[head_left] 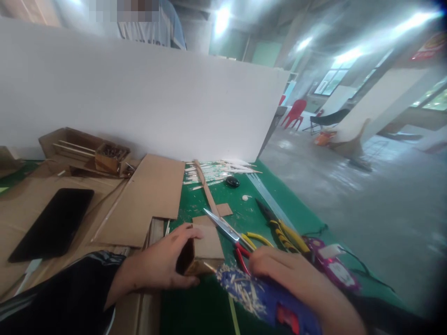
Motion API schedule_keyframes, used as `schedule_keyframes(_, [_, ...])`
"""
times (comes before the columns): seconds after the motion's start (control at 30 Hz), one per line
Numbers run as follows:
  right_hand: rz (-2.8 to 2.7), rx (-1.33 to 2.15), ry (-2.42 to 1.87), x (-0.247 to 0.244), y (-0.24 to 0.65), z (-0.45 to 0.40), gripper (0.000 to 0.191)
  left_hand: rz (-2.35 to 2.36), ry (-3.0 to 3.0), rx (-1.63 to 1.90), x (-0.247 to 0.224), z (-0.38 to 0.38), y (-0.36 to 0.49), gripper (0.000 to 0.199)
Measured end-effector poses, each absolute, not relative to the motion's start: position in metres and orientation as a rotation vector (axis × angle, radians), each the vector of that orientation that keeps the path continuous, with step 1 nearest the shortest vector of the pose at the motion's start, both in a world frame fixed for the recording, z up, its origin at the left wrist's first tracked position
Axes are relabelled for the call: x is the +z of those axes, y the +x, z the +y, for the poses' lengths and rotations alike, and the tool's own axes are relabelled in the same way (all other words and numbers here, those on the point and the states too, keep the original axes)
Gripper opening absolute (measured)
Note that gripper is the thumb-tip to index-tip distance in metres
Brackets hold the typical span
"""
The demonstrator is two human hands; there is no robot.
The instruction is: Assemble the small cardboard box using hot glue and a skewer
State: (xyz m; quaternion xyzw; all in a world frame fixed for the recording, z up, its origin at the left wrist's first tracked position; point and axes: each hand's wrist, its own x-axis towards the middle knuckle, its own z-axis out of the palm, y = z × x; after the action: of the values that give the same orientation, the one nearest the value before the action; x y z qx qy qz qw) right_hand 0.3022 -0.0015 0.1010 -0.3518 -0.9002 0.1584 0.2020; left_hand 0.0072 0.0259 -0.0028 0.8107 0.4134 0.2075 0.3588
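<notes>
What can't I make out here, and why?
Head view:
Inside of the brown cardboard box: hidden by shadow and the left hand.
Part of the blue tool littered with pale shreds: behind the right hand, and cut off by the bottom edge.
Contents of the small square cardboard tray, back left: too small.
Print on the pink device with a white label: blurred.

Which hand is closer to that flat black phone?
Left. The left hand, holding a small brown cardboard box, is right of the phone; the right hand, on a blue tool, is farther right.
</notes>
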Motion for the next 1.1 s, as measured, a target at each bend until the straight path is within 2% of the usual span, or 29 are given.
schedule_keyframes(0.43, [-2.602,0.507,-0.816,0.066,0.292,0.011,0.011,0.963,2.142,0.611,-0.005,0.028,0.003,0.084])
schedule_keyframes(0.8, [-2.612,0.506,-0.863,0.065,0.290,0.016,0.014,0.941,2.156,0.626,-0.005,0.029,0.003,0.084])
schedule_keyframes(1.1, [-2.683,0.658,-0.865,0.080,0.289,0.023,0.014,0.968,2.159,0.589,-0.005,0.028,0.002,0.087])
